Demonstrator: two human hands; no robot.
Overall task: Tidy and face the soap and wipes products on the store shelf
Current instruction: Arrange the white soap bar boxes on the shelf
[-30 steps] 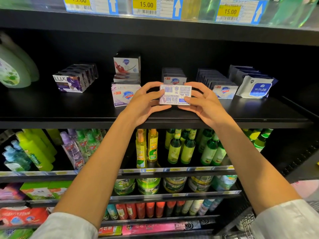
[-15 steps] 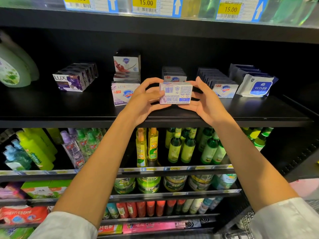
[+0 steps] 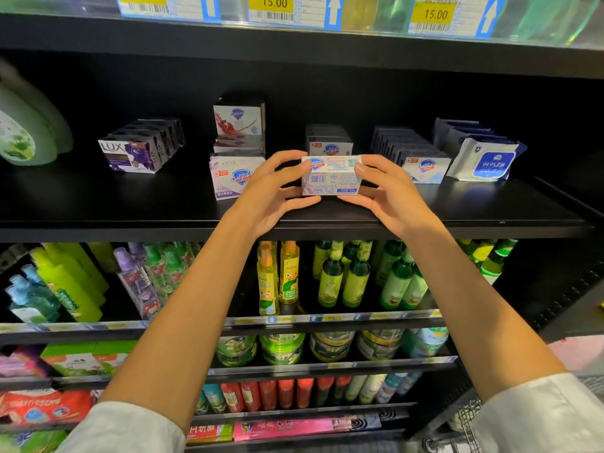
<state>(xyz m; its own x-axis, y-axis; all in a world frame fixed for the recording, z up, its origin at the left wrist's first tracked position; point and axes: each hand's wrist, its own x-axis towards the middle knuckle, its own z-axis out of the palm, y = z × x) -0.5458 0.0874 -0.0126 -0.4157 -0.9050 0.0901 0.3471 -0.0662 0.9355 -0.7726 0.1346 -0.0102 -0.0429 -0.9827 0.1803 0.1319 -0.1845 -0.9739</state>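
A white Safeguard soap box (image 3: 330, 175) is held between both hands just above the front of the black shelf (image 3: 137, 207), its barcode side facing me. My left hand (image 3: 274, 191) grips its left end with thumb below and fingers on top. My right hand (image 3: 389, 189) grips its right end the same way. Behind it stands another Safeguard box (image 3: 330, 146). To the left a stack of Safeguard boxes (image 3: 236, 148) stands, and a row of LUX boxes (image 3: 140, 148) lies further left. Wipes packs (image 3: 480, 158) sit at the right.
A row of dark Safeguard boxes (image 3: 415, 155) stands between the held box and the wipes. Green bottles (image 3: 23, 132) fill the shelf's far left. Price tags (image 3: 271, 8) line the shelf above. Bottles and jars (image 3: 330, 279) crowd the lower shelves.
The soap box has been tipped in my hands, so its top edge with the logo now shows, and it sits slightly further back over the shelf. Both hands kept their hold.
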